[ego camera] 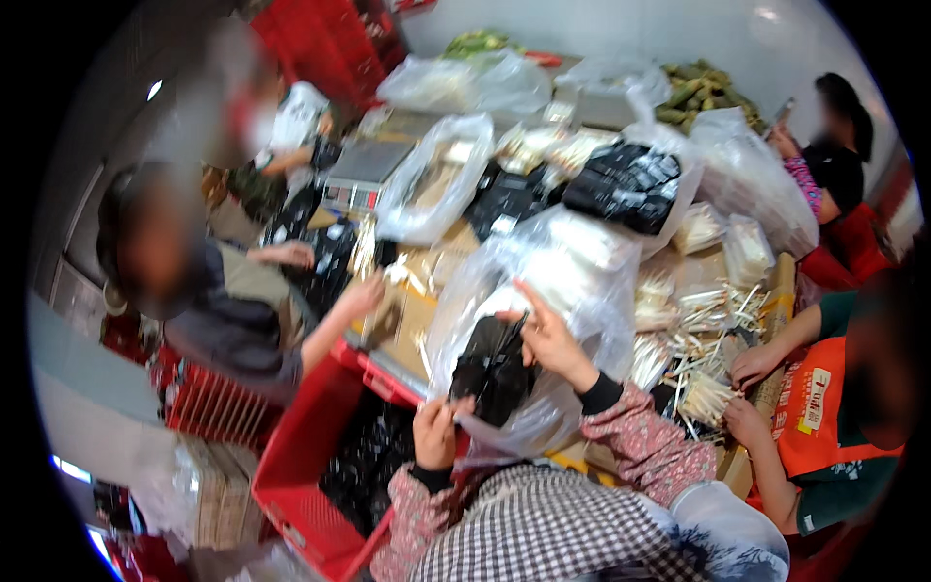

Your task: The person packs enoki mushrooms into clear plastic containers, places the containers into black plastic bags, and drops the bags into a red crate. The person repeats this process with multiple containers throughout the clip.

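Observation:
A black plastic bag (489,367) is stretched between my hands, above a large clear plastic bag (574,269) holding white packs. My left hand (436,431) pinches its near left edge between thumb and fingertips. At the far right edge, my right hand (549,335) grips the black plastic with curled fingers while the index finger points away. Blur hides the exact grip and whatever the black bag contains. Patterned sleeves with dark cuffs cover both my forearms.
A red plastic crate (305,502) holding black bags stands at lower left. Bundles of thin pale sticks (705,396) lie at right, by a co-worker's hands (753,422). Another co-worker's hand (361,295) reaches in from the left, near a digital scale (367,164). Green produce (702,91) lies farther back.

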A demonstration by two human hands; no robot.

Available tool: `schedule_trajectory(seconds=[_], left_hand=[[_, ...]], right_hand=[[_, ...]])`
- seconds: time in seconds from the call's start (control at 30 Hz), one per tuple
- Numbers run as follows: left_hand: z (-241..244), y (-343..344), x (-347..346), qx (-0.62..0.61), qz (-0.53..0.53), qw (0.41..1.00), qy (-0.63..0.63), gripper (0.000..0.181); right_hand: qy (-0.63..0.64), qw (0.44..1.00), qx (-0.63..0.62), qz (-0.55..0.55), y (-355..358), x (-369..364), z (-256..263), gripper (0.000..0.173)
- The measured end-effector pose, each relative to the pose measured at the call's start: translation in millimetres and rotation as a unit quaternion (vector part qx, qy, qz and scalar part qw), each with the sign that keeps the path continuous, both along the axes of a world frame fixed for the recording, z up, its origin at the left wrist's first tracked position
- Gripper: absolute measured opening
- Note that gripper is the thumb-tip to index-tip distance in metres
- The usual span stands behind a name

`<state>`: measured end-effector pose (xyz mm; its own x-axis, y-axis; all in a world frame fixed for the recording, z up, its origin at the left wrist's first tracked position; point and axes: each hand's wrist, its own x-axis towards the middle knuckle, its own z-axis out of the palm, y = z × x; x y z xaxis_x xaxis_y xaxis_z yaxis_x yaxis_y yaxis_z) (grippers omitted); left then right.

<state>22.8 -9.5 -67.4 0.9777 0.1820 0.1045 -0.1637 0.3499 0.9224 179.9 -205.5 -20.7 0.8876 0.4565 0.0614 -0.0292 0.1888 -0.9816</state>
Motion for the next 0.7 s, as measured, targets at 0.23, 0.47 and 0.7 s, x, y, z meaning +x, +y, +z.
schedule_trajectory(seconds=[0.23, 0.47, 0.7], left_hand=[[54, -26, 33, 0.028, -0.011, 0.999, 0.044, 0.045], [39, -56, 54, 0.065, 0.009, 0.997, 0.049, 0.027], [-1, -28, 44, -0.262, -0.12, 0.957, 0.04, 0.022]], right_hand=[[0.053, 0.993, 0.105, 0.017, 22, -45, 8, 0.069], [0.076, 0.995, 0.054, -0.026, 5, -60, 18, 0.065], [0.406, 0.851, 0.316, 0.109, -26, -7, -7, 0.048]])
